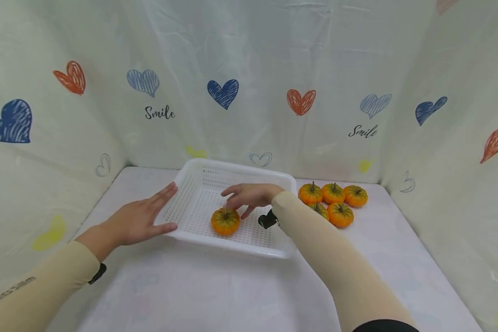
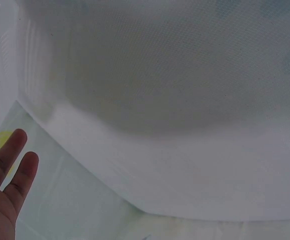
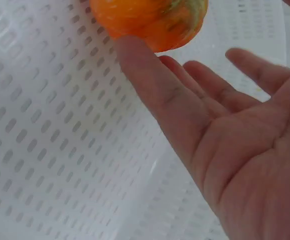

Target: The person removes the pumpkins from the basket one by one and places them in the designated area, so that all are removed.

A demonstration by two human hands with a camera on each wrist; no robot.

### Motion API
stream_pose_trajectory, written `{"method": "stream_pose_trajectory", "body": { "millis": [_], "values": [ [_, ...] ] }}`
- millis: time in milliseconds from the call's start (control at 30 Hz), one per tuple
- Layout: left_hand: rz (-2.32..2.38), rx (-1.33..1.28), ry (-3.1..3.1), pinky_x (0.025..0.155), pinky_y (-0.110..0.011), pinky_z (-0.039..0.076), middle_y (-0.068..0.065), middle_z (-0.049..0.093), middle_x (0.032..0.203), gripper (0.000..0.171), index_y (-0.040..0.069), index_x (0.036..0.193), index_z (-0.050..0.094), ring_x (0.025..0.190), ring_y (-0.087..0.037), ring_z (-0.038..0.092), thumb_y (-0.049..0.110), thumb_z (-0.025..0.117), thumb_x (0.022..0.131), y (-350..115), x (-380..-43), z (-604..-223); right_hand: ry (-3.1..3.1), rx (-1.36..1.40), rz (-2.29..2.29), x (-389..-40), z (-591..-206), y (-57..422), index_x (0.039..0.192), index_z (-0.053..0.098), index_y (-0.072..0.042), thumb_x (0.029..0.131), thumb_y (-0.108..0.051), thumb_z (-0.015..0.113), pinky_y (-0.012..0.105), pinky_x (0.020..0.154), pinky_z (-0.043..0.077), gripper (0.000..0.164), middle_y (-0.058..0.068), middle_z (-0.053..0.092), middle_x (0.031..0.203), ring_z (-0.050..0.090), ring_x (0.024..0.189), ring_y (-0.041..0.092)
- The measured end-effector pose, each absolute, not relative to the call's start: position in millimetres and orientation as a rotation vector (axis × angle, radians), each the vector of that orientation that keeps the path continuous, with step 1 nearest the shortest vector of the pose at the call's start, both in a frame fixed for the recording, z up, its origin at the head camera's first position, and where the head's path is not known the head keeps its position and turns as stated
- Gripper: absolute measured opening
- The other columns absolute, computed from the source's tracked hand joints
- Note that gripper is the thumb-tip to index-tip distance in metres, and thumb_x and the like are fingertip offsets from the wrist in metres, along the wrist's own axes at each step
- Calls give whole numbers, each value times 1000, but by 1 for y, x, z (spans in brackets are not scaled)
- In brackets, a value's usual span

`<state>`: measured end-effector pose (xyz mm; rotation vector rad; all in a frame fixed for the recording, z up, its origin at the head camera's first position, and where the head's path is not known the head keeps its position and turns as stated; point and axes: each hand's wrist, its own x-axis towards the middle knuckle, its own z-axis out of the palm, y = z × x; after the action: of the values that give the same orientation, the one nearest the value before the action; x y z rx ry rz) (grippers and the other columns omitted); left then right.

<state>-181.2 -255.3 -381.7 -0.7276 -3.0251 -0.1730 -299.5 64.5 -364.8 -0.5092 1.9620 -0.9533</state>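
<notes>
A white plastic basket [image 1: 232, 247] with slotted walls stands on the table, and one small orange pumpkin [image 1: 225, 222] sits on its floor. My right hand [image 1: 251, 197] reaches over the basket, fingers spread loosely at the pumpkin's upper right side. In the right wrist view the thumb [image 3: 150, 80] meets the edge of the pumpkin [image 3: 150, 20], and the other fingers are not closed round it. At the basket's left end my left hand [image 1: 137, 220] rests against the rim, fingers straight and thumb apart. The left wrist view catches only part of that left hand [image 2: 7, 185].
Several more orange pumpkins [image 1: 333, 193] are grouped on the table right of the basket, partly behind the right forearm. A white cloth covers the table [image 1: 216, 295]. Pale curtains [image 1: 257, 46] printed with hearts hang behind and at both sides.
</notes>
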Motion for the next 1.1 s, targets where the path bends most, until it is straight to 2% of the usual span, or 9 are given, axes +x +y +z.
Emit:
{"method": "stream_pose_trajectory", "body": {
  "millis": [133, 367, 500, 667, 733, 900, 1100],
  "values": [
    [-182, -719, -3031, 99, -60, 44, -10, 12, 166, 98, 11, 161, 10, 129, -42, 50, 68, 51, 92, -256, -182, -382, 1955, -561, -872, -300, -369, 66, 154, 38, -16, 90, -19, 74, 41, 91, 54, 74, 9, 43, 151, 53, 126, 21],
    [-174, -722, -3029, 98, -60, 44, -9, 12, 166, 97, 12, 161, 10, 130, -42, 50, 65, 54, 92, -255, -182, -383, 1922, -603, -830, -297, -375, 70, 153, 41, -21, 87, -24, 78, 41, 96, 51, 76, 4, 43, 151, 52, 126, 18],
    [-171, -725, -3029, 98, -59, 45, -9, 12, 166, 97, 12, 161, 10, 130, -42, 50, 67, 51, 93, -255, -182, -383, 1947, -668, -767, -297, -379, 70, 151, 44, -24, 83, -16, 82, 34, 94, 51, 79, 4, 46, 147, 53, 122, 17],
    [-168, -727, -3028, 99, -59, 44, -10, 12, 166, 97, 11, 161, 11, 130, -42, 50, 69, 48, 93, -256, -181, -381, 2003, -829, -676, -296, -384, 67, 149, 49, -27, 80, -14, 84, 27, 91, 51, 78, -6, 50, 142, 50, 123, 18],
    [-166, -726, -3030, 99, -59, 44, -10, 12, 166, 97, 11, 161, 11, 130, -42, 49, 68, 50, 93, -256, -181, -381, 2022, -853, -659, -295, -385, 66, 147, 50, -29, 81, -16, 83, 26, 90, 51, 76, -5, 51, 140, 48, 124, 17],
    [-164, -723, -3037, 99, -59, 44, -9, 11, 166, 97, 12, 161, 10, 130, -41, 49, 65, 52, 93, -255, -182, -381, 2018, -837, -689, -292, -385, 64, 152, 44, -27, 84, -14, 81, 27, 88, 53, 79, 9, 48, 142, 48, 125, 20],
    [-171, -716, -3042, 97, -60, 45, -9, 12, 166, 97, 13, 161, 8, 129, -42, 51, 65, 53, 93, -254, -181, -380, 1978, -763, -739, -290, -386, 64, 156, 34, -33, 84, -14, 81, 35, 89, 54, 89, 9, 41, 148, 46, 128, 22]
  ]
}}
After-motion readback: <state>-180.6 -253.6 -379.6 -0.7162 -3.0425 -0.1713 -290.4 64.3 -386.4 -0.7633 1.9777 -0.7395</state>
